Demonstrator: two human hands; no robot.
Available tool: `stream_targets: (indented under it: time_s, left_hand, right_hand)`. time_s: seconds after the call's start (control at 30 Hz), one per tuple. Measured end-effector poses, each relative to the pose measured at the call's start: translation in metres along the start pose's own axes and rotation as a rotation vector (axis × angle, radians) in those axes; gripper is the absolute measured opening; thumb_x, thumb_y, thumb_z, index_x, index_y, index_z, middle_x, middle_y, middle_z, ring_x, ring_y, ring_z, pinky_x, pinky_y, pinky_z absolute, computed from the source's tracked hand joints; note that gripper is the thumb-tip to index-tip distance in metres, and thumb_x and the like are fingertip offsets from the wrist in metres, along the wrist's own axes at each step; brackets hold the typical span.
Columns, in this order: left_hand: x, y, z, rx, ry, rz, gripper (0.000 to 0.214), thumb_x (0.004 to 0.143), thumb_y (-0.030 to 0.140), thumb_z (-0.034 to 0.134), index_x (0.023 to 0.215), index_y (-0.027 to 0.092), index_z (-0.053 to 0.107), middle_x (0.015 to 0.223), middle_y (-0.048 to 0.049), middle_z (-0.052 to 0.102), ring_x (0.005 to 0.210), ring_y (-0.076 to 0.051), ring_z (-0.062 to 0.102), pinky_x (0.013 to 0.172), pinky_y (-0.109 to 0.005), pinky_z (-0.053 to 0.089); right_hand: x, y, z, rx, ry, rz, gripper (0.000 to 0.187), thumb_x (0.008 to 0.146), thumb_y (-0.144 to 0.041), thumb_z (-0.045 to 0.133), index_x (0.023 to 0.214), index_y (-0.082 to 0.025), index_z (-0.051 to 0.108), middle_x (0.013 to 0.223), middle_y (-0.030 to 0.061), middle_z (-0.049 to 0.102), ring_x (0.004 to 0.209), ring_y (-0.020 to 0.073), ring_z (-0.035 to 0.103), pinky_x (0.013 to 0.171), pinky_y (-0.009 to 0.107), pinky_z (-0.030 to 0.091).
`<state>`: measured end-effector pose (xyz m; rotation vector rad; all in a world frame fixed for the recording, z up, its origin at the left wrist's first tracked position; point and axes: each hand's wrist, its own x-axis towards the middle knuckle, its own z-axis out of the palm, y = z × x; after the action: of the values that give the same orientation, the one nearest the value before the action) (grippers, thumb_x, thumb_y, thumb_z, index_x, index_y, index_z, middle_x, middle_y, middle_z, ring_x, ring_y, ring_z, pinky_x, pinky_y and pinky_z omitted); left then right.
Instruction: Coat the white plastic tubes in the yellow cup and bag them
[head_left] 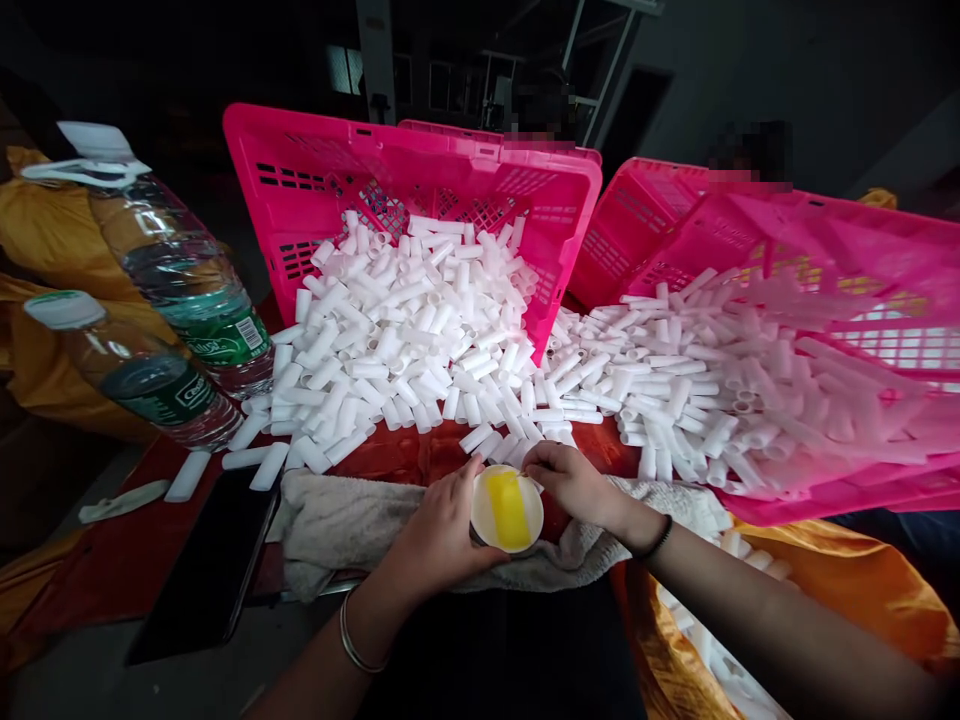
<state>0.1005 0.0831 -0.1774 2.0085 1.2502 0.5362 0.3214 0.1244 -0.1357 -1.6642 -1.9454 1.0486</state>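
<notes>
My left hand (pixel 439 530) is closed around a small round white cup (pixel 507 508) with yellow inside, holding it from the left over a white towel (pixel 337 530). My right hand (pixel 570 480) pinches at the cup's upper right rim; what it pinches is too small to make out. Just beyond both hands lie several short white plastic tubes (pixel 405 340), spilling from a tipped pink crate (pixel 420 180). A second heap of white tubes (pixel 697 390) spills from another pink crate (pixel 840 260) at the right.
Two plastic water bottles (pixel 180 270) lie at the left. A dark phone (pixel 210 570) rests on the red cloth (pixel 112 560) by the towel. Orange fabric (pixel 840 590) hangs at the right. The background is dark.
</notes>
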Motion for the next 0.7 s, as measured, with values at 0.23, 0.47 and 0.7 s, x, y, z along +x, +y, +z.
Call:
stream_targets:
  time_s: [0.23,0.47,0.7]
  left_hand:
    - [-0.001,-0.001,-0.001,0.014,-0.023,-0.013,0.117,0.065,0.04,0.087,0.156,0.021,0.015,0.155,-0.019,0.039,0.143,-0.039,0.037,0.117,-0.057,0.032]
    - [-0.003,-0.001,0.001,0.114,0.005,0.083,0.111,0.071,0.053,0.079,0.156,0.018,0.017,0.154,-0.0208,0.041,0.139,-0.041,0.043,0.114,-0.059,0.036]
    - [-0.004,-0.002,0.004,0.171,0.013,0.102,0.106,0.075,0.061,0.072,0.155,0.015,0.019,0.154,-0.022,0.041,0.139,-0.041,0.043,0.113,-0.059,0.037]
  right_hand:
    - [0.011,0.005,-0.008,0.158,-0.119,-0.107,0.012,0.083,-0.024,0.053,0.081,-0.017,0.063,0.083,0.0037,0.065,0.079,0.0167,0.059,0.073,0.028,0.048]
    - [0.043,0.004,-0.019,-0.126,-0.288,-0.299,0.018,0.079,-0.01,0.053,0.079,-0.018,0.069,0.086,0.0044,0.069,0.084,0.0178,0.062,0.08,0.029,0.048]
    - [0.062,0.012,-0.033,-0.208,-0.333,-0.237,0.016,0.08,-0.014,0.055,0.082,-0.017,0.071,0.088,0.0055,0.072,0.084,0.0192,0.065,0.079,0.029,0.051]
